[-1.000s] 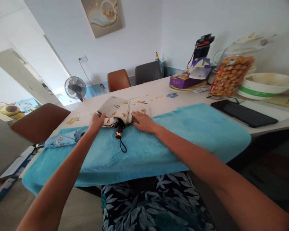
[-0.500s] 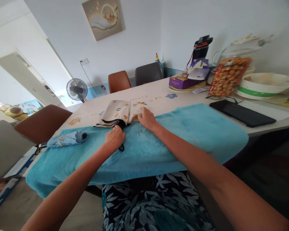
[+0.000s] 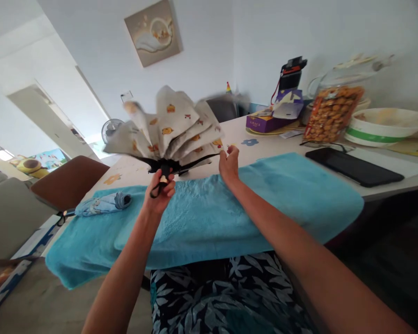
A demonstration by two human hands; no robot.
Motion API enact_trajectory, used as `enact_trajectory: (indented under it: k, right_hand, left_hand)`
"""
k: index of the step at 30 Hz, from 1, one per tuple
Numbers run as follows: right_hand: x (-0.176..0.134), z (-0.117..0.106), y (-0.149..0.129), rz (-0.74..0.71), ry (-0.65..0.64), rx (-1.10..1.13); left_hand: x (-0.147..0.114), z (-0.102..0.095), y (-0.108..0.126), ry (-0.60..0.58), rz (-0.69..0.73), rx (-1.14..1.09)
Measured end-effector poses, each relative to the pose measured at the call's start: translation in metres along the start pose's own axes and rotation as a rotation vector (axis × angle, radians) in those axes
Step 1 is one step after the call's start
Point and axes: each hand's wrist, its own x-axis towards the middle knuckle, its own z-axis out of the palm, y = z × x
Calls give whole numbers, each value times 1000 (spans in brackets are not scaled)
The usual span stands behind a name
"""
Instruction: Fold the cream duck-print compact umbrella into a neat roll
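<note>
A cream folding umbrella with small orange and yellow prints is partly spread above the table, its loose panels fanned out and blurred at the far edges. My left hand is wrapped round its short black handle, and a black wrist strap loops beside the fingers. At the right edge of the canopy, my right hand has its fingers curled in a pinch at the fabric. A second umbrella, light blue and rolled up, lies on the turquoise towel to the left.
Along the right of the table are a black phone, a clear jar of nuts, a white bowl with a green band and a purple tissue box. A fan and a brown chair stand left.
The cream umbrella has been lifted off the towel and its folded panels have fanned out. My left hand has turned with the handle, and my right hand has moved a little right.
</note>
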Motion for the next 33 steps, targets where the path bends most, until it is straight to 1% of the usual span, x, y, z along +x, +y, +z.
enact_trajectory:
  k: [3, 6, 8, 10, 12, 14, 16, 17, 19, 20, 22, 24, 26, 29, 30, 31, 33]
  right_hand:
    - [-1, -1, -2, 42, -6, -11]
    - [-2, -4, -6, 43, -20, -53]
    - [-5, -7, -10, -14, -34, -95]
    - [-9, -9, -15, -125, -63, -141]
    - [-15, -11, -19, -260, -119, -194]
    - [-20, -12, -22, -351, -193, -262]
    - [-25, -11, -25, -366, -278, -332]
    - [-27, -11, -25, -350, -321, -365]
    - [-30, -8, -25, -301, -404, -427]
    - [-31, -7, -25, -278, -435, -459]
    - [-33, -5, -23, -253, -473, -526]
    - [-34, -3, -19, -258, -483, -598]
    - [-33, -2, -16, -287, -512, -675]
    - [-30, -1, -13, -311, -561, -720]
    - [-29, -1, -14, -286, -540, -694]
    - [-28, -1, -15, -242, -494, -640]
    - [-26, -1, -19, -101, -393, -427]
  left_hand:
    - [5, 2, -26, 125, -89, 178]
    - [13, -1, -45, 234, -190, 354]
    - [16, -3, -52, 237, -199, 485]
    - [18, -5, -53, 198, -197, 682]
    - [19, -7, -49, 149, -196, 1011]
    - [19, -7, -39, 119, -149, 1447]
    - [19, -7, -27, 166, -46, 1827]
    - [19, -7, -22, 215, 12, 1946]
    - [21, -8, -13, 295, 131, 2034]
    - [23, -10, -11, 294, 196, 2043]
    - [29, -13, -11, 211, 326, 2071]
    - [37, -15, -15, 88, 418, 2123]
    - [44, -17, -18, -1, 440, 2162]
    - [53, -16, -15, -79, 412, 2196]
    - [56, -15, -12, -96, 397, 2202]
    - [58, -15, -8, -106, 379, 2205]
    - [61, -14, -1, -88, 337, 2205]
